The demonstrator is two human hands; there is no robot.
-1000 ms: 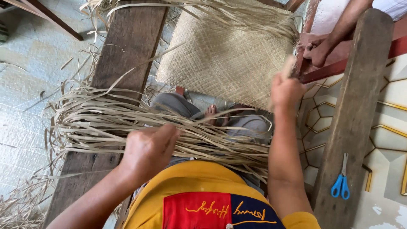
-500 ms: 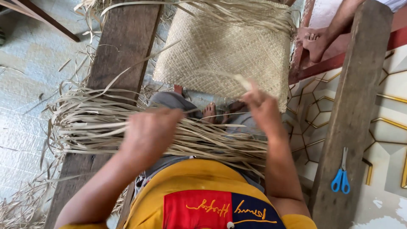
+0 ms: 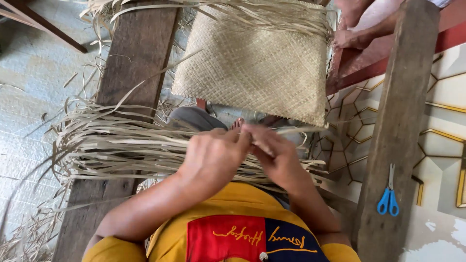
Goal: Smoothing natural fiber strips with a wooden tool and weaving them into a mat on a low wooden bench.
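Left hand [image 3: 213, 157] hides strip [image 3: 291, 131] grip; co-worker's hand [image 3: 350, 39] cut off at top edge.

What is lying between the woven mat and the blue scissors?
In the head view, a wooden plank stands between the woven mat and the blue scissors.

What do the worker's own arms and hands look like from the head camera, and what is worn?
Both hands, left hand and right hand, are bare: no gloves, rings or watch visible. The forearms are bare too. Short yellow sleeves cover only the upper arms, part of a yellow shirt with a red and navy chest panel.
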